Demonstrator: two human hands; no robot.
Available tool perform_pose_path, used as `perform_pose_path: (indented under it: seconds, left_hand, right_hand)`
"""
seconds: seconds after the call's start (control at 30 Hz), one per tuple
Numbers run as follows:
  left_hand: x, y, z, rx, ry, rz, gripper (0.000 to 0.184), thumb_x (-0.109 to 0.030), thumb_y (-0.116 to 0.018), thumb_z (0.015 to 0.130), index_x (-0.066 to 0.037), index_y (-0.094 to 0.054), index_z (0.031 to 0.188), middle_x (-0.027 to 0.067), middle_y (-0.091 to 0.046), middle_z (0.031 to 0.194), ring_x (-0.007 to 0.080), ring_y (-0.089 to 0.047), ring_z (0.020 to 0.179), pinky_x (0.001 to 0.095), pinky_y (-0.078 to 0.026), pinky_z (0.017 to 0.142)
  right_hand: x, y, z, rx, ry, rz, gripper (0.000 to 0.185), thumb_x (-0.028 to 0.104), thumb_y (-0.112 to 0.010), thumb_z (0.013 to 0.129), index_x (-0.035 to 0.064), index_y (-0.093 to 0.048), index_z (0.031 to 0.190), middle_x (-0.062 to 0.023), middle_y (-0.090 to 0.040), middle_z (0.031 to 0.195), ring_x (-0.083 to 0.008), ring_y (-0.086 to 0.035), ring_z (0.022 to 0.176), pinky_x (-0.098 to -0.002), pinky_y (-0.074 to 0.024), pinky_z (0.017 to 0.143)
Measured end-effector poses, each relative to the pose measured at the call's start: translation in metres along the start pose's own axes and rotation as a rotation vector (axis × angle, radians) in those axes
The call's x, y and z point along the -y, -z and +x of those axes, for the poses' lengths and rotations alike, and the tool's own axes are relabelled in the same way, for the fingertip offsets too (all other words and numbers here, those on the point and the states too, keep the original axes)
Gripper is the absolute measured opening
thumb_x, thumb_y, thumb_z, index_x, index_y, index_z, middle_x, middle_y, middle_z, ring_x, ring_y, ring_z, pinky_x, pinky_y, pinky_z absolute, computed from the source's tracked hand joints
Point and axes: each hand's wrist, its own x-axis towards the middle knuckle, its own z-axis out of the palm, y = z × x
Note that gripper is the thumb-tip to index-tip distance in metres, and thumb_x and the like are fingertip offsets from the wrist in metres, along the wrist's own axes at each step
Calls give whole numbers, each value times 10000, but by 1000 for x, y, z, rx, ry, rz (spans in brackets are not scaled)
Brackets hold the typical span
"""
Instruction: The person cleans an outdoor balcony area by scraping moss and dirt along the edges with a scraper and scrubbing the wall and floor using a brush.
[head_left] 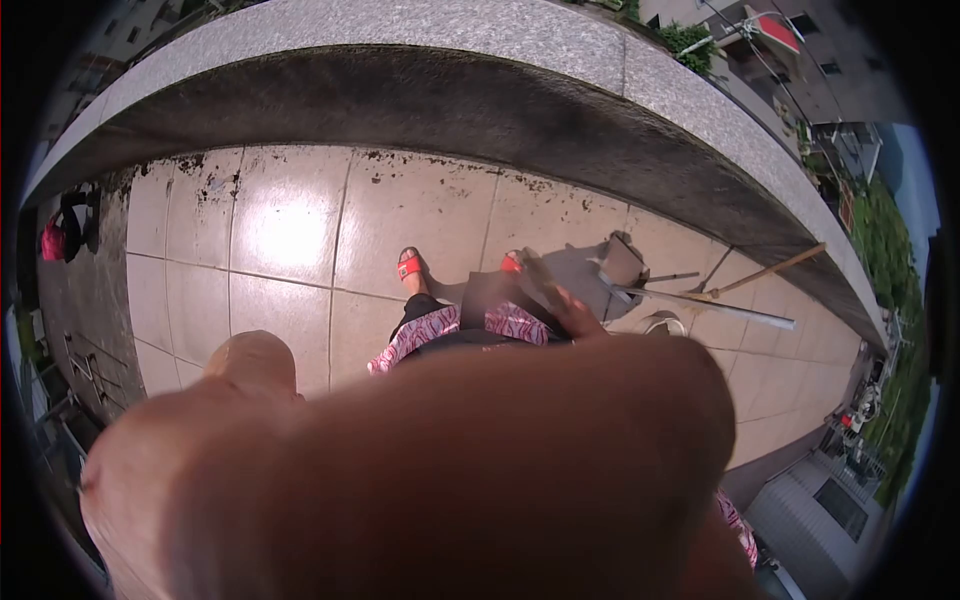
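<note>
Very close to the camera, a blurred hand, seemingly my left hand (430, 470), covers most of the lower view. Its rounded end reaches right, and another rounded fingertip sticks up at the left; what it touches or holds is hidden. Lower down, beside my right leg, hangs my right hand (575, 312), smeared a little, with fingers stretched out and nothing plainly in them. A dark flat patch (487, 290) shows between my legs, too unclear to name. I stand in red sandals (409, 265) and wear pink-patterned clothing (425, 330).
A long-handled dustpan (625, 262) and a wooden pole (775, 268) lie right of my feet, near a light shoe (662, 323). Ahead, a low wall (430, 95) curves around the tiled floor (400, 205). Something pink and black (55, 238) sits far left. Dark debris (215, 185) lines the wall's foot.
</note>
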Motion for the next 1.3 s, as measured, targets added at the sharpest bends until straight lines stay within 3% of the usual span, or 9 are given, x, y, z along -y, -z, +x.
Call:
perform_pose_path:
  seconds: [0.07, 0.17, 0.27, 0.33, 0.4, 0.47, 0.77, 0.97, 1.3]
  left_hand:
    - [0, 0, 1, 5, -1, 0, 260, -281, -712, 861, -138, -590, 681, -45, -530, 709, 127, -461, 617, 248, -346, 578]
    - [-1, 1, 0, 9, -2, 0, 265, -286, -712, 860, -135, -590, 680, -43, -527, 708, 127, -457, 608, 249, -341, 570]
    - [0, 2, 1, 12, -2, 2, 270, -291, -712, 860, -132, -590, 679, -41, -523, 708, 126, -453, 599, 249, -337, 563]
    - [0, 3, 0, 17, -2, 4, 274, -294, -712, 860, -130, -590, 678, -39, -521, 707, 126, -450, 593, 250, -334, 558]
    - [2, 6, -1, 7, -4, 3, 277, -297, -712, 860, -129, -591, 677, -38, -519, 707, 126, -447, 587, 250, -331, 553]
    - [1, 8, -1, 4, -1, 6, 281, -301, -712, 860, -127, -591, 676, -36, -517, 706, 126, -445, 580, 251, -328, 549]
    - [-2, 9, -5, -4, 15, -10, 298, -315, -712, 860, -118, -591, 673, -30, -507, 704, 125, -432, 553, 253, -316, 527]
    - [1, 8, -4, -8, 31, -9, 309, -325, -712, 860, -113, -592, 671, -26, -501, 703, 124, -424, 534, 255, -307, 512]
    - [2, 10, -3, 9, 27, -13, 330, -342, -712, 860, -103, -592, 667, -19, -490, 701, 123, -410, 503, 257, -293, 488]
  right_hand:
    - [2, 2, 0, 8, 7, -23, 596, 350, -564, 923, 161, -379, 1457, -249, -578, 1307, -434, -566, 1188, -482, -461, 1005]
    - [-5, -3, 4, -63, 199, 57, 590, 362, -561, 922, 170, -389, 1453, -249, -579, 1304, -436, -566, 1188, -485, -459, 1006]
    - [3, 3, 6, 31, -23, -28, 600, 372, -561, 921, 172, -383, 1458, -251, -575, 1311, -440, -560, 1194, -486, -456, 1008]
    - [-31, -14, 18, -7, 128, -55, 609, 377, -563, 920, 163, -380, 1461, -251, -571, 1317, -442, -556, 1199, -486, -454, 1009]
    - [-23, -10, 17, -23, 138, -44, 618, 381, -563, 920, 152, -376, 1464, -251, -568, 1320, -442, -551, 1206, -483, -452, 1012]
    - [-5, -1, 9, -26, 3, 8, 627, 384, -562, 920, 139, -373, 1466, -251, -568, 1320, -439, -544, 1215, -477, -448, 1018]
    - [-8, -3, 11, -57, 123, 15, 608, 357, -562, 919, 122, -394, 1454, -244, -565, 1327, -419, -535, 1240, -465, -431, 1041]
    - [14, 10, 3, 30, -29, 60, 604, 330, -557, 922, 113, -390, 1459, -240, -554, 1348, -403, -531, 1257, -445, -429, 1048]
    - [14, 6, 9, -2, 87, 31, 580, 315, -542, 925, 78, -410, 1438, -238, -558, 1344, -399, -533, 1258, -435, -429, 1044]
